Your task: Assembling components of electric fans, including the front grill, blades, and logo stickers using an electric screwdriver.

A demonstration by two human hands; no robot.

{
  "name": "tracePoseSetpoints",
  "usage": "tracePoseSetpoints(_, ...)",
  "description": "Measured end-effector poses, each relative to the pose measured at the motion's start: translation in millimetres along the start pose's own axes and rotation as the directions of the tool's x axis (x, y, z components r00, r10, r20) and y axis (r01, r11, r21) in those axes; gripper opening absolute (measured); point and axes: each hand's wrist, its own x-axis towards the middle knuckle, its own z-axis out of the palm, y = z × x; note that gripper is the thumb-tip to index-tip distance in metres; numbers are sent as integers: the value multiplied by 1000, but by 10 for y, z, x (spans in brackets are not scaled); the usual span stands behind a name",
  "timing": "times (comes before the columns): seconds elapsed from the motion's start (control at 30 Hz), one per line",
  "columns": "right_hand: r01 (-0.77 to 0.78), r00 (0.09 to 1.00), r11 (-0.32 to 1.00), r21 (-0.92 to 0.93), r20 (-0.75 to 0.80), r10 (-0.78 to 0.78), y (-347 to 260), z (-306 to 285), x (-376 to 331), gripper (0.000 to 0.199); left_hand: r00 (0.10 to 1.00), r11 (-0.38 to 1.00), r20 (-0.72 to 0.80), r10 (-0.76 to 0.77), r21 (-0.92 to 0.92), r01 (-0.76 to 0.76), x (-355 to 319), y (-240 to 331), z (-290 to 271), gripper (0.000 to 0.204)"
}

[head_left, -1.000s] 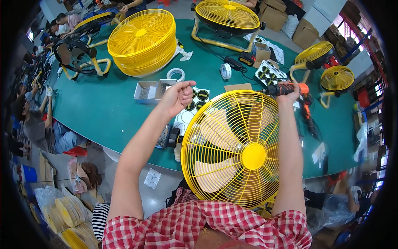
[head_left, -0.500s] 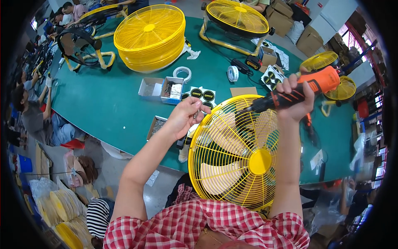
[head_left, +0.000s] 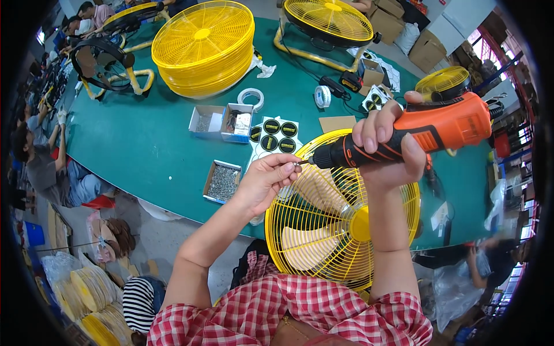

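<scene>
Electric screwdriver point(head_left: 447, 124), orange and black: held firmly in the right hand point(head_left: 388, 138), encircled at the black grip by curled fingers and thumb. Extends from the right hand toward between 2 and 3 o'clock with its orange rear end, and toward between 8 and 9 o'clock with its black chuck point(head_left: 324, 155). Tilted slightly, lower at the chuck end in view. Fitted with a thin bit point(head_left: 306, 162), directed at the left hand point(head_left: 266, 183).

Located between 2 and 3 o'clock of the left hand. Observed there: a pinch of thumb and forefinger on a small metal piece point(head_left: 296, 164), right at the bit's tip. Cannot tell exact contact between bit and piece; too small to resolve.

Overlaps in view the upper part of a yellow fan guard point(head_left: 359, 224), at about 7 o'clock of the right hand.

Noted on the green tabletop point(head_left: 156, 132), relative to the left hand: at 9 o'clock, an open box point(head_left: 213, 199) of small metal parts; at 12 o'clock, a sheet of round black stickers point(head_left: 279, 135).
</scene>
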Motion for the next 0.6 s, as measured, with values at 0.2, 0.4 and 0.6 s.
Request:
tracePoseSetpoints(0.2,-15,1000,1000,19,27,15,23,-19,17,54,999,996,25,39,77,-41,-26,39,15,15)
tracePoseSetpoints(0.4,-10,998,996,93,63,4,98,-109,16,54,994,983,113,-7,184,-14,15,120,98,14)
tracePoseSetpoints(0.6,95,995,995,15,18,-95,-26,-150,36,53,997,997,64,-35,-69,39,149,73,24,14)
